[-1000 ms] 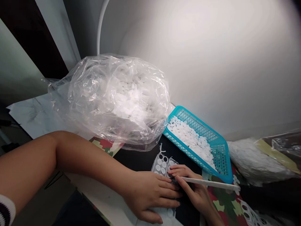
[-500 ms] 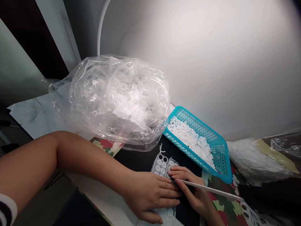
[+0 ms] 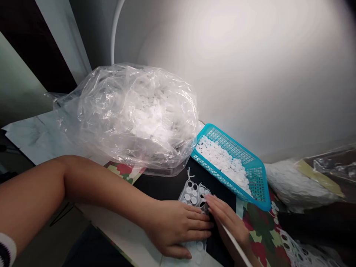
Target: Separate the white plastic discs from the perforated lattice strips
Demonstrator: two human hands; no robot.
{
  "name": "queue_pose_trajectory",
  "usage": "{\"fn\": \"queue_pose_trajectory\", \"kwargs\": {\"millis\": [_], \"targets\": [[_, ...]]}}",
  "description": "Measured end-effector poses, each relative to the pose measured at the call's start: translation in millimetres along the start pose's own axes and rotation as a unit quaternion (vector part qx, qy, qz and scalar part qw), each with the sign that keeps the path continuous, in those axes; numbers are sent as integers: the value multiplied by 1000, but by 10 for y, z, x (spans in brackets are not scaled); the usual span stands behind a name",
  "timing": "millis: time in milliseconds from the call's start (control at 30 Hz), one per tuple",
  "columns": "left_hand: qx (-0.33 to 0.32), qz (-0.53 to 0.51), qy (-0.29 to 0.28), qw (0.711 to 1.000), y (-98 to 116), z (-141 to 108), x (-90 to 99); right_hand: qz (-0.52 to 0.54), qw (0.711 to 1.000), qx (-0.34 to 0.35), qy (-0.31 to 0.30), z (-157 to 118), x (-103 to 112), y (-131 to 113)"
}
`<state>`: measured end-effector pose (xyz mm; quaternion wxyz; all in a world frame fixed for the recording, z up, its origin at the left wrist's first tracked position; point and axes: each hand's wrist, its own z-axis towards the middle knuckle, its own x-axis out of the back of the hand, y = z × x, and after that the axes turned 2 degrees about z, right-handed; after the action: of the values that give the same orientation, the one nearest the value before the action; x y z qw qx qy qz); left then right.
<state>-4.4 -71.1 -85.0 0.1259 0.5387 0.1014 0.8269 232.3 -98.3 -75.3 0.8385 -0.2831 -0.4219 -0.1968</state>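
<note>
My left hand (image 3: 183,230) lies flat, fingers stretched out, across a clear plastic sheet (image 3: 184,196) with rows of round white pieces and a few dark, open holes. Much of that sheet is hidden beneath the palm. At its right side, my right hand (image 3: 232,220) has its fingertips on the upper right rows, by a small white disc. A thin white stick (image 3: 235,241) runs from this hand toward the bottom edge, held by the thumb side. Under the sheet is a black mat (image 3: 155,189).
A turquoise basket (image 3: 265,178) holds many white discs (image 3: 222,159). Left of it stands a large clear bag (image 3: 105,107) of white pieces. Another filled bag (image 3: 300,181) lies at the right. Punched white plastic scraps (image 3: 297,248) lie at the lower right, near a patterned cloth (image 3: 261,230).
My right hand has turned, and the stick now points down instead of rightward. Its fingertips have shifted on the sheet, uncovering dark holes there. My left hand stays pressed flat.
</note>
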Motion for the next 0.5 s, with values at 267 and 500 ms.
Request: {"fn": "queue_pose_trajectory", "kwargs": {"millis": [267, 500], "targets": [[10, -16, 5, 1000, 12, -18, -10, 49, 995, -91, 11, -34, 101, -8], [10, -26, 10, 1000, 3, -9, -1, 71, 994, -74, -34, -70, 136, -39]]}}
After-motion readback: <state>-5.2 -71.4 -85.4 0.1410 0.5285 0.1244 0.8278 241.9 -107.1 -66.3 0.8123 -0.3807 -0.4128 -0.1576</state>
